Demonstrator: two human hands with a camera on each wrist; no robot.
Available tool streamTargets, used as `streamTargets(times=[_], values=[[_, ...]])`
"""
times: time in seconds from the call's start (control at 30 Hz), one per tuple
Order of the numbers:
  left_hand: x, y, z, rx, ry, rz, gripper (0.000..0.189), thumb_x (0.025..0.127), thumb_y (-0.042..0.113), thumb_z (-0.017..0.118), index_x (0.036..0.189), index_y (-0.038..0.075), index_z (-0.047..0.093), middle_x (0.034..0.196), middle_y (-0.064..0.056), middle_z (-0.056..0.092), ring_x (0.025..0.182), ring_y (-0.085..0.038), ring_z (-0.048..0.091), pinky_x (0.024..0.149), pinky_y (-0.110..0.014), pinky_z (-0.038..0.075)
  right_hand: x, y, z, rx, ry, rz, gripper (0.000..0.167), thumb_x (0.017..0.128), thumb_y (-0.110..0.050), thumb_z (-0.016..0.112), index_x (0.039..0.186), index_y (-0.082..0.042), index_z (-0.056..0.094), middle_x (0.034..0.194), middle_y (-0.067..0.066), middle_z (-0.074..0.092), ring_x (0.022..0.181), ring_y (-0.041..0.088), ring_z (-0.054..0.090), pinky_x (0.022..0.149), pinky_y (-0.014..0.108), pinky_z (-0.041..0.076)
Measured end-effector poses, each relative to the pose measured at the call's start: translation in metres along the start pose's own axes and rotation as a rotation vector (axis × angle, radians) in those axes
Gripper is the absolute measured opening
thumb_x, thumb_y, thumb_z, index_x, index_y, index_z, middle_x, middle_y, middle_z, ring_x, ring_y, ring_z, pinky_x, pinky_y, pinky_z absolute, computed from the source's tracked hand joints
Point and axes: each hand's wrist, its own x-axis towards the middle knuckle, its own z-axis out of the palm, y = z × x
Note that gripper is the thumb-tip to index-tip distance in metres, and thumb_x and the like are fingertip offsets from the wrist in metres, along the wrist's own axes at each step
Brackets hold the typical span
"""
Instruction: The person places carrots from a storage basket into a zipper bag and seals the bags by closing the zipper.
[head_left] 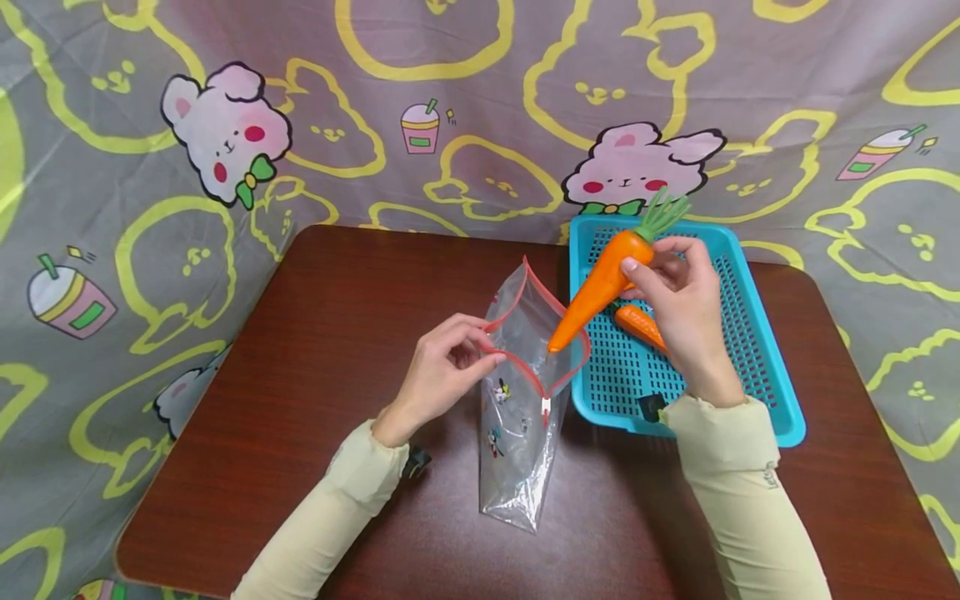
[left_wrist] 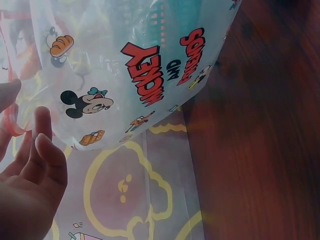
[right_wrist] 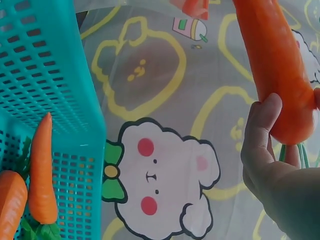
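My right hand (head_left: pixel 682 292) grips a large orange carrot (head_left: pixel 603 279) by its thick end, green top upward. The carrot slants down to the left, its tip at the mouth of a clear zip bag (head_left: pixel 517 442). With thumb and fingers, my left hand (head_left: pixel 446 367) pinches the left side of the bag's red-edged rim, and the mouth gapes. Printed cartoon figures and red lettering cover the bag (left_wrist: pixel 145 75) in the left wrist view. Two smaller carrots lie in the blue basket (right_wrist: pixel 90 100) in the right wrist view; one carrot (right_wrist: pixel 42 170) shows whole, the other (right_wrist: pixel 11 200) is cut off.
The blue basket stands on the dark wooden table (head_left: pixel 337 300), right of the bag and under the right hand. A patterned cloth (head_left: pixel 465 175) hangs behind the table and along its sides.
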Motion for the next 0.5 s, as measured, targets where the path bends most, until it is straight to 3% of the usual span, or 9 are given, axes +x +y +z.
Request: streamTargets(times=[0.2, 0.5], values=[[0.002, 0.020, -0.004, 0.008, -0.007, 0.005, 0.016, 0.075, -0.002, 0.079, 0.084, -0.001, 0.066, 0.101, -0.021, 0.065, 0.065, -0.019, 0.054, 0.058, -0.031, 0.050, -0.005, 0.001, 0.006, -0.193, -0.029, -0.020, 0.029, 0.090, -0.014, 0.067, 0.110, -0.015, 0.046, 0.105, 0.000, 0.061, 0.081, 0.011, 0.066, 0.069, 0.019, 0.056], [0.000, -0.003, 0.001, 0.006, -0.005, 0.003, 0.017, 0.075, 0.004, 0.081, 0.086, 0.004, 0.068, 0.105, -0.015, 0.066, 0.065, -0.015, 0.054, 0.058, -0.031, 0.050, -0.013, 0.000, 0.016, -0.334, -0.055, -0.021, 0.033, 0.091, -0.021, 0.067, 0.113, -0.012, 0.044, 0.107, 0.000, 0.059, 0.085, 0.013, 0.064, 0.068, 0.020, 0.056]])
